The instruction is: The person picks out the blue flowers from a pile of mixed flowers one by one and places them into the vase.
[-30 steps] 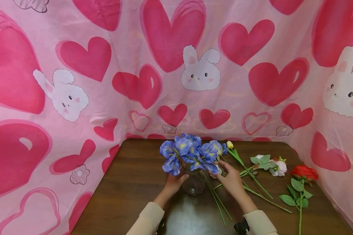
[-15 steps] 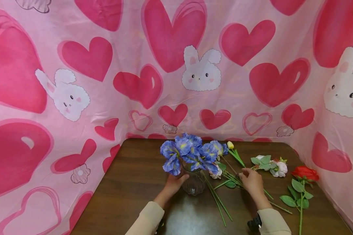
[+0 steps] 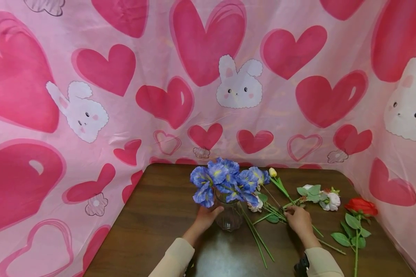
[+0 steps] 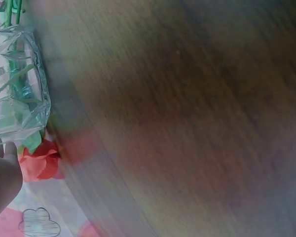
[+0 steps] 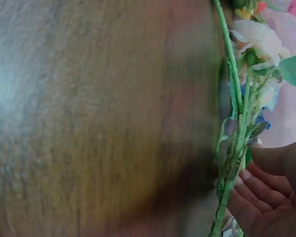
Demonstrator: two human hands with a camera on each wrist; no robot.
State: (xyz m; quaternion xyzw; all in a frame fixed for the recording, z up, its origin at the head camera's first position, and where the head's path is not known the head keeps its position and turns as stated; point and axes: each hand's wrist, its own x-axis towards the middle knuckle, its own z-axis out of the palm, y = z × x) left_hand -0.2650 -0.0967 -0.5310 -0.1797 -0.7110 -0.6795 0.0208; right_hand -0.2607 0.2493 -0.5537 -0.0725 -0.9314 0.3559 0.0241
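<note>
In the head view, my left hand [image 3: 203, 218] holds the left side of a clear glass vase [image 3: 229, 221], thumb in front. Blue irises [image 3: 217, 173] with yellow centres fan out over its mouth. To the right, my right hand [image 3: 299, 221] pinches at a bundle of flower stems [image 3: 275, 211] lying on the table. Seen from the right wrist, thumb and fingers close in on green stems [image 5: 240, 128] below a pale rose [image 5: 259, 42]; which stem is gripped I cannot tell. The left wrist view catches the vase's ribbed wall [image 4: 42, 94] at its edge.
A yellow tulip [image 3: 272, 172] lies behind the right hand, with pale pink roses [image 3: 331, 201] farther right. One red rose [image 3: 362, 206] lies along the right side of the brown table [image 3: 166, 207]. Loose green stems [image 3: 258, 240] extend toward the front. Pink heart-patterned cloth [image 3: 180, 34] hangs behind.
My right hand has left the vase's right side and moved right, down to the stems on the table, staying there over the last half second. The left hand keeps its hold on the vase.
</note>
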